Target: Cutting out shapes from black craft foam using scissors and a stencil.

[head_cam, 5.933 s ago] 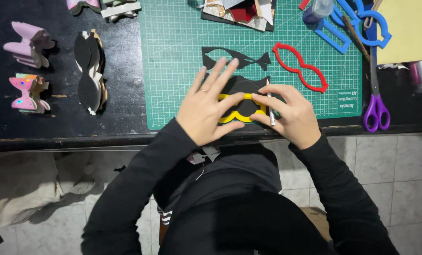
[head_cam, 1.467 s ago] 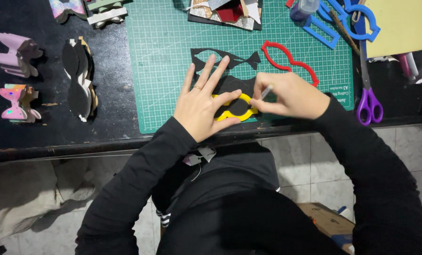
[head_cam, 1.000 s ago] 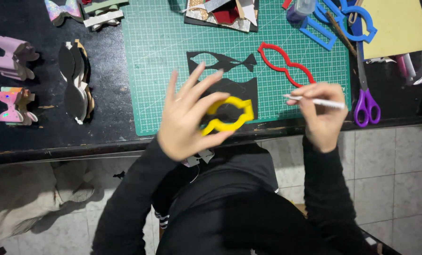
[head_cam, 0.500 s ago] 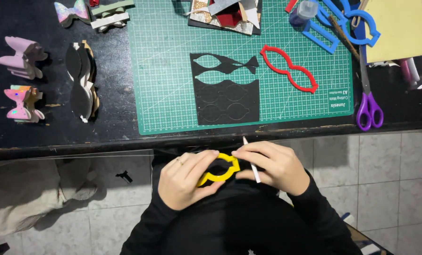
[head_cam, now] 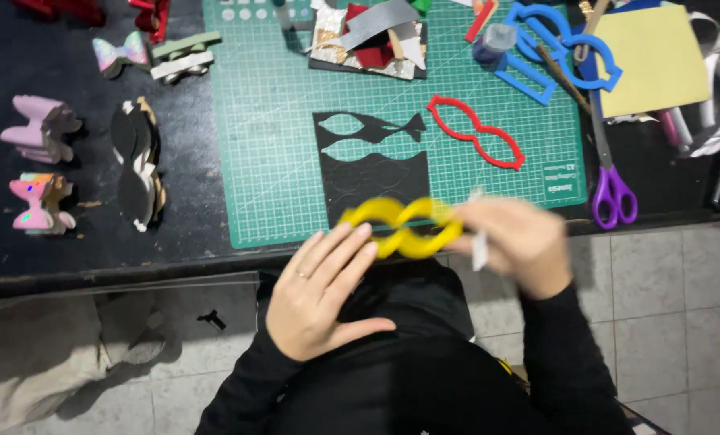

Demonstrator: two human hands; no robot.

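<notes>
Since half a second ago the yellow bow-shaped template (head_cam: 400, 227) has risen from the lap to the bench (head_cam: 94, 242) edge, now gripped by the right hand (head_cam: 511, 242), which is blurred and also holds a thin white stick (head_cam: 478, 250). The left hand (head_cam: 324, 294) has let go and hangs open below it, fingers spread, fingertips just at the template's lower edge. Beyond lies the green cutting mat (head_cam: 271, 121) with the black sheet (head_cam: 372, 165) bearing bow-shaped cut-outs, then the red template (head_cam: 477, 133). Purple-handled scissors (head_cam: 610, 181) lie to the right.
</notes>
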